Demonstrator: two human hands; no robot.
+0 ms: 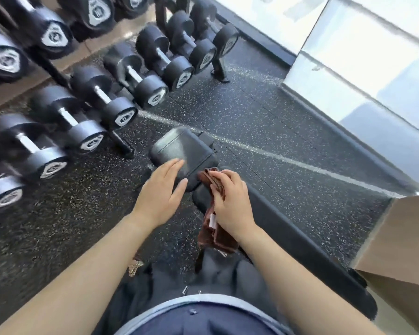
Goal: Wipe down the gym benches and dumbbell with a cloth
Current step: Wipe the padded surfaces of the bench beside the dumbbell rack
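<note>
The black padded gym bench (184,148) is seen dead centre. Its short seat pad is set nearest the weights and its long pad runs off toward the lower right. The left hand (161,192) is laid flat at the seat pad's near edge, fingers straight and together, nothing grasped. Whether it presses on the vinyl cannot be told.

Just beside it, the brown terry cloth (214,229) is gripped by the right hand (230,201). The fingers are curled round its bunched top and the rest hangs down over the bench, a white label showing.

To the left, black rubber-headed dumbbells (121,112) with silver handles are lined up on a low black steel rack (219,68), well apart from both hands.

Everything is carried by a black rubber speckled floor (288,122), crossed by a pale diagonal line (276,153). A bright glass wall (373,56) closes off the upper right, and a tan flat panel (402,238) is wedged in at the right edge, blurred like much of the rack.
</note>
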